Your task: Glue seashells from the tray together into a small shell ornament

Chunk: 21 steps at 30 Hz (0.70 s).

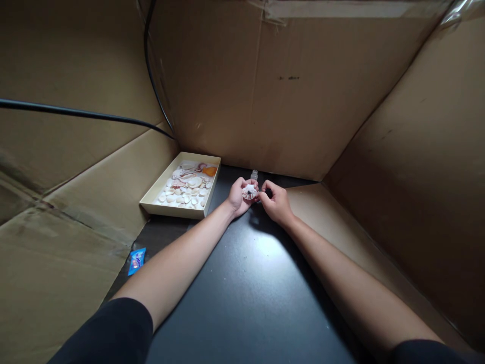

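**Scallop shell held between 2 hands above a black table**

Scallop shell point(249, 191): 1 fan-shaped shell, pale with darker markings, gripped in the curled fingers of the left hand point(238, 196), its ribbed face turned toward the camera. The right hand point(276, 202) is just beside it on the right, with thumb and forefinger pinched narrowly together at the shell's edge; whether they hold something small cannot be told. Both hands are over the far part of the black table point(250, 293), and 2 bare forearms reach in from the near edge.

1 small clear bottle point(254, 175) stands upright just behind the hands, near the back wall. 1 shallow cream tray point(172, 209) lies to the left of the left hand, close to it but not touching; it holds many shells, mostly white, too many and too small to count, plus 1 orange shell point(209, 171) in its far right corner. 1 blue wrapper point(137, 260) lies at the table's left edge, well apart from the hands. Cardboard walls point(265, 101) enclose the table on 3 sides, and 1 black cable point(76, 112) runs across the left wall.
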Tool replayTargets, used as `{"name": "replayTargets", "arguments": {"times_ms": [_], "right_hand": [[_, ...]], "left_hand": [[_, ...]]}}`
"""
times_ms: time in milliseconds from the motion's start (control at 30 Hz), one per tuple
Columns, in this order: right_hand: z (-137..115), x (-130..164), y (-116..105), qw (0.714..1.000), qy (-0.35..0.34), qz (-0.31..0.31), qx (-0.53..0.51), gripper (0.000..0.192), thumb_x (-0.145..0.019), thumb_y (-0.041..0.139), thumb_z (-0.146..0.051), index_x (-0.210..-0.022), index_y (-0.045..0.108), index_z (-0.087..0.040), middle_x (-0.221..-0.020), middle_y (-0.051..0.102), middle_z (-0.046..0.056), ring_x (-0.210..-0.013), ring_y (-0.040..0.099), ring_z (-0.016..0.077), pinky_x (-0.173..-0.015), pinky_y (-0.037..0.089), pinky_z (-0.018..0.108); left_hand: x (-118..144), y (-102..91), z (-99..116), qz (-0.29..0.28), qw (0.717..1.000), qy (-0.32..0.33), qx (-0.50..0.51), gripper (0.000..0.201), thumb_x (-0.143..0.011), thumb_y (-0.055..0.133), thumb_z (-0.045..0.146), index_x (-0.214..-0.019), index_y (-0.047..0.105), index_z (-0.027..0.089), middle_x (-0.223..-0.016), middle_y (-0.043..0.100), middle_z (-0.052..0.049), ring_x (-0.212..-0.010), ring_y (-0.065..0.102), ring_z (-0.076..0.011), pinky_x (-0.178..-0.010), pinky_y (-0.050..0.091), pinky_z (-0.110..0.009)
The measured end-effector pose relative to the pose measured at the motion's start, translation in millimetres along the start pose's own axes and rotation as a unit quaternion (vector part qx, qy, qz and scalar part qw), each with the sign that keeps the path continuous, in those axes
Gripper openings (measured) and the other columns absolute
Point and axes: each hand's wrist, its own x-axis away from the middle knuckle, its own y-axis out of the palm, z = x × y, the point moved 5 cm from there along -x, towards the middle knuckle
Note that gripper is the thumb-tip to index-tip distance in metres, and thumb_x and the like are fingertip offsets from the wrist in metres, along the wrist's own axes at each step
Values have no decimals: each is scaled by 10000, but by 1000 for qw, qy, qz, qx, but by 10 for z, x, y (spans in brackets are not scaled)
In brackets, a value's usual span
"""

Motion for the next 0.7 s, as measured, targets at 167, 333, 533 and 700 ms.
{"name": "replayTargets", "arguments": {"times_ms": [167, 333, 533, 700], "right_hand": [[-32, 0, 14, 1000, -21, -20, 5, 143, -727, 494, -262, -618, 458, -177, -569, 454, -39, -548, 382, 90, -562, 293, 224], [-21, -3, -14, 1000, -5, 10, 7, 139, -731, 489, -272, -632, 442, -186, -563, 442, -41, -545, 377, 95, -559, 296, 228], [-53, 9, -16, 1000, -20, 1, 3, 123, -725, 475, -265, -638, 446, -183, -579, 465, -34, -549, 374, 96, -566, 294, 232], [-59, 14, 11, 1000, -14, -17, 21, 134, -725, 492, -271, -628, 466, -182, -574, 477, -31, -548, 388, 99, -563, 291, 232]], "left_hand": [[11, 7, 3, 10, 1000, -5, 5, 148, -691, 376, 186, -628, 500, 134, -597, 465, -49, -496, 477, -129, -447, 388, -220], [14, 11, 4, 4, 1000, -1, 1, 142, -691, 375, 196, -622, 488, 142, -599, 463, -48, -500, 468, -133, -452, 392, -230], [7, 0, -3, -3, 1000, -3, -5, 149, -685, 378, 194, -626, 502, 135, -603, 466, -54, -518, 476, -135, -469, 397, -226], [5, 5, 7, -10, 1000, 6, -7, 157, -674, 373, 189, -616, 506, 131, -594, 453, -50, -513, 463, -127, -477, 393, -221]]}}
